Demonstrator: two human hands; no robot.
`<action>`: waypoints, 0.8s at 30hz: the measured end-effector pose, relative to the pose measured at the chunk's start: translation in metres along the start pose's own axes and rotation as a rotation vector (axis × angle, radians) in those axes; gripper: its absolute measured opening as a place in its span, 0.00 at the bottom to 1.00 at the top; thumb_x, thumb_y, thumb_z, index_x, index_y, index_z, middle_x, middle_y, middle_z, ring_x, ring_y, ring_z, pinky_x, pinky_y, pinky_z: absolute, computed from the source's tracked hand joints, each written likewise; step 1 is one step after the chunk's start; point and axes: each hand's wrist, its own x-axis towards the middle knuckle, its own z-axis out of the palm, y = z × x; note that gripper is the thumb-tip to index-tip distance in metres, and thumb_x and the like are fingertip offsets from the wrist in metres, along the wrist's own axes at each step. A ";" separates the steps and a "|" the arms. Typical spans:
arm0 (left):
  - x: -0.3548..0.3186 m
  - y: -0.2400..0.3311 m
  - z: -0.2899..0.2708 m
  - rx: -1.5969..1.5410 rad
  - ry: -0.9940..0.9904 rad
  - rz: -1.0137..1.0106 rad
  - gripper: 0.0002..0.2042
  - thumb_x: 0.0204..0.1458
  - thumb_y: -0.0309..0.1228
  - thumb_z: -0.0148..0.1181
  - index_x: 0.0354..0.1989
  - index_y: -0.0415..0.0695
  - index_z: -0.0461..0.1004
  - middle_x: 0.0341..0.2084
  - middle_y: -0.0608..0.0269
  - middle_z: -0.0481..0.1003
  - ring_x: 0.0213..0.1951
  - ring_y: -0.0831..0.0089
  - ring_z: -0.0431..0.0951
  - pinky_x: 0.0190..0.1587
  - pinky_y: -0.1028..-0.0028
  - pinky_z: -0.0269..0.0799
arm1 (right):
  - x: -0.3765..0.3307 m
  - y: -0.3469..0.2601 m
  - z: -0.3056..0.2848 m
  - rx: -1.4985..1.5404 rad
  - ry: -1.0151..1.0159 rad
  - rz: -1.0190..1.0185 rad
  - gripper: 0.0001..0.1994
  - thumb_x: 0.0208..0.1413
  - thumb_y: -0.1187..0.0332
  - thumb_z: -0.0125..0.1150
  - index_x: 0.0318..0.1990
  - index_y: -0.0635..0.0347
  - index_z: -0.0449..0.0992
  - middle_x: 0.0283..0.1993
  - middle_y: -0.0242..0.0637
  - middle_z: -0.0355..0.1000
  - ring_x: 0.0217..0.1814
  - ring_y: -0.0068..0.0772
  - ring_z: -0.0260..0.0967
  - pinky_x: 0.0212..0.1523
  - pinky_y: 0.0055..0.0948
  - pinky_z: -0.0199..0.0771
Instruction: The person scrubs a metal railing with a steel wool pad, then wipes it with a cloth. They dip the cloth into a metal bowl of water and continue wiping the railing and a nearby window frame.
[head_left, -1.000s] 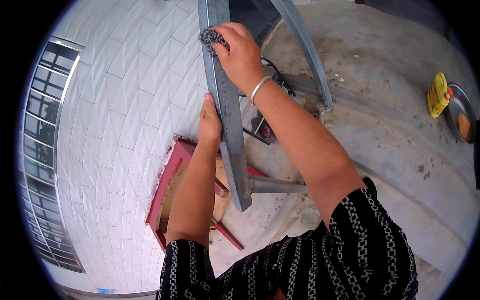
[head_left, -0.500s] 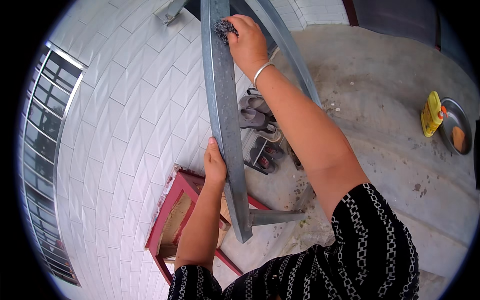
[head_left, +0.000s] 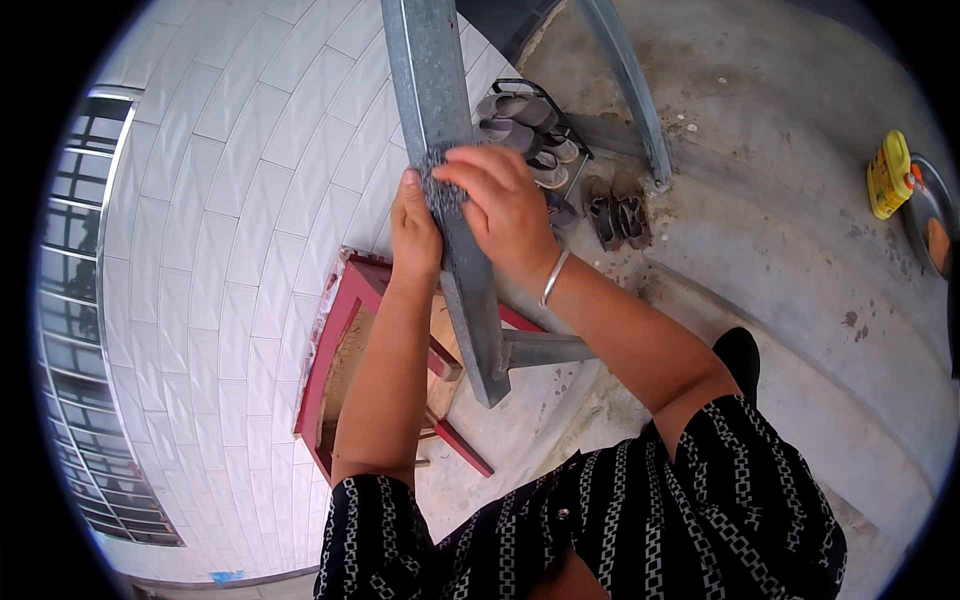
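A grey galvanised metal handrail (head_left: 428, 85) runs from the top of the head view down to the middle, with wet-looking spots on its face. Against that face my right hand (head_left: 507, 210), a silver bangle on its wrist, presses a dark steel wool scrubber (head_left: 440, 185), somewhat blurred. My left hand (head_left: 414, 232) grips the rail's left edge right beside the scrubber, thumb up; its fingers are mostly hidden behind the metal. Both hands are close together, partway up from the rail's lower end.
White wall tiles (head_left: 230, 260) and a barred window (head_left: 85, 270) lie left. An overturned red wooden table (head_left: 335, 345) leans below the rail. Shoes on a rack (head_left: 545, 110) and brown shoes (head_left: 615, 212) stand behind. Far right: a yellow jug (head_left: 887, 178) and metal basin (head_left: 928, 195) on concrete.
My right hand has drawn the scrubber down the rail from near its top toward my left hand. My left hand keeps its grip. The view has shifted, bringing the brown shoes into full sight.
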 end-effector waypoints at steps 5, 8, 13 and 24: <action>-0.064 -0.054 -0.016 0.176 -0.015 0.203 0.24 0.66 0.45 0.34 0.53 0.33 0.64 0.45 0.55 0.69 0.47 0.70 0.68 0.53 0.73 0.62 | -0.074 -0.021 -0.012 0.031 -0.100 0.117 0.18 0.41 0.83 0.56 0.42 0.54 0.75 0.47 0.32 0.69 0.49 0.44 0.64 0.50 0.38 0.69; -0.055 -0.029 -0.018 0.280 -0.118 0.126 0.24 0.66 0.44 0.33 0.57 0.36 0.61 0.43 0.59 0.71 0.46 0.72 0.69 0.52 0.73 0.64 | 0.005 0.000 -0.007 -0.057 0.061 0.047 0.18 0.41 0.82 0.56 0.41 0.54 0.75 0.47 0.32 0.68 0.49 0.44 0.64 0.50 0.37 0.69; -0.048 -0.023 -0.029 0.120 -0.147 0.010 0.22 0.66 0.44 0.36 0.58 0.39 0.62 0.42 0.62 0.71 0.45 0.76 0.69 0.49 0.74 0.65 | -0.096 -0.044 0.001 0.001 -0.110 0.128 0.15 0.41 0.80 0.57 0.39 0.53 0.76 0.46 0.31 0.68 0.49 0.41 0.64 0.51 0.35 0.68; -0.116 -0.054 -0.031 -0.298 -0.076 -0.349 0.19 0.65 0.38 0.37 0.54 0.37 0.65 0.44 0.59 0.71 0.45 0.74 0.71 0.50 0.74 0.66 | -0.096 -0.044 0.000 -0.023 -0.029 0.173 0.16 0.40 0.82 0.56 0.38 0.54 0.75 0.44 0.30 0.68 0.48 0.42 0.64 0.48 0.35 0.69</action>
